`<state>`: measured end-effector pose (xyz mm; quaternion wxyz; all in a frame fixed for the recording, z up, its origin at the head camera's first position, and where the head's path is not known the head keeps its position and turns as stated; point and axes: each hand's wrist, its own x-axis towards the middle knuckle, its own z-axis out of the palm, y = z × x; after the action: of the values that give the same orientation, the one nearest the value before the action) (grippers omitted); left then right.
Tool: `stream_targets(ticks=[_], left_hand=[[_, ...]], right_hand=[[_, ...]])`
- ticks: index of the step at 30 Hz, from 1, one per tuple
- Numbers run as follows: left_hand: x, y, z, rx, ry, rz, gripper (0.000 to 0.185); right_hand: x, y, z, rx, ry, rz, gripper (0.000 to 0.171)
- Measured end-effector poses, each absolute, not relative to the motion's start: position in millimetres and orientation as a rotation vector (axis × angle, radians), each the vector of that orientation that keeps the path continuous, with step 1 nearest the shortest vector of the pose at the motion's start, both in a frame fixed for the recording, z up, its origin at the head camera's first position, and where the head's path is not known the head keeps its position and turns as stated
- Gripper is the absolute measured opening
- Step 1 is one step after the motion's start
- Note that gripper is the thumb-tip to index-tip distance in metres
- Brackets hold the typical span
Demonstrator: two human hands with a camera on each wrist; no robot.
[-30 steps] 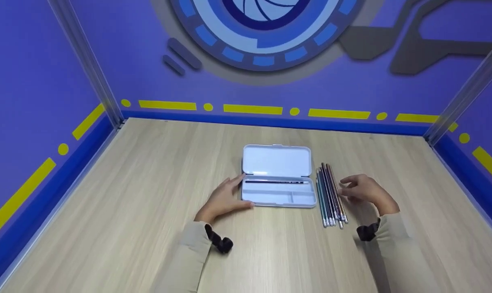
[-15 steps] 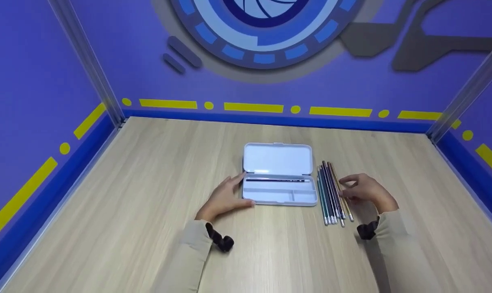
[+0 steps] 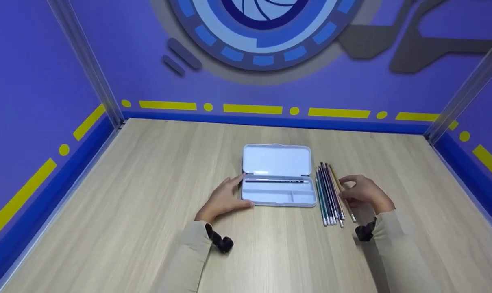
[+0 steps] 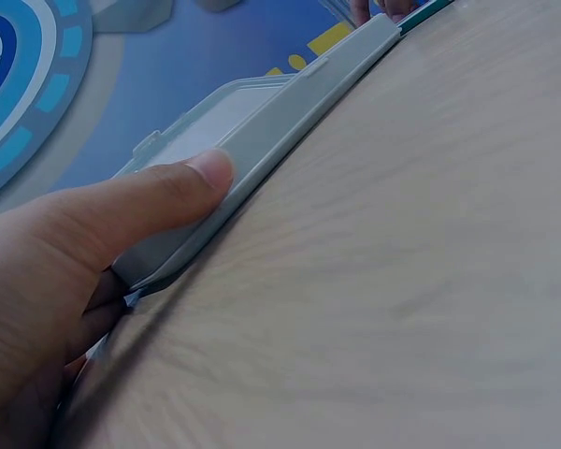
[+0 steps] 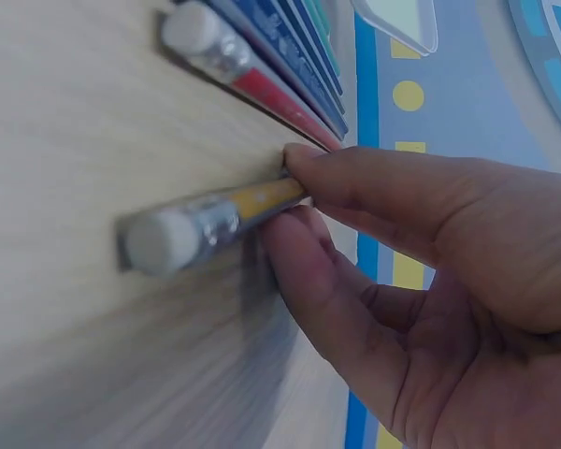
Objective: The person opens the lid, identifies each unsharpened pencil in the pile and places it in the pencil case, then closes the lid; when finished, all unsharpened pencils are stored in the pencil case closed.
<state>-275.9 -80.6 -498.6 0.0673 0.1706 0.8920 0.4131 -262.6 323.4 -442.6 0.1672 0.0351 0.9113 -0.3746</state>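
Your right hand (image 3: pixel 366 191) pinches a yellow pencil (image 5: pixel 226 211) with a silver ferrule and white eraser; your left hand (image 3: pixel 223 199) rests, fingers straight, against the pale open case (image 3: pixel 278 196).

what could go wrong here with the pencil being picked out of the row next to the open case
The right hand pinches the yellow pencil only at the fingertips, so it could slip back onto the table. It lies right beside the other pencils, so a finger might nudge them and set them rolling. The left hand only rests against the case at its left end, so a bump from the right could shift it.
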Motion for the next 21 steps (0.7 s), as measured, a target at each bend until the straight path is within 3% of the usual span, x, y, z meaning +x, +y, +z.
stream_targets(ticks=[21], left_hand=[[-276.3,-78.9,-497.7,0.496,2.673,1.262,0.100]], right_hand=[[-264.3,326.9,-443.2,0.079,2.582,-1.064,0.062]])
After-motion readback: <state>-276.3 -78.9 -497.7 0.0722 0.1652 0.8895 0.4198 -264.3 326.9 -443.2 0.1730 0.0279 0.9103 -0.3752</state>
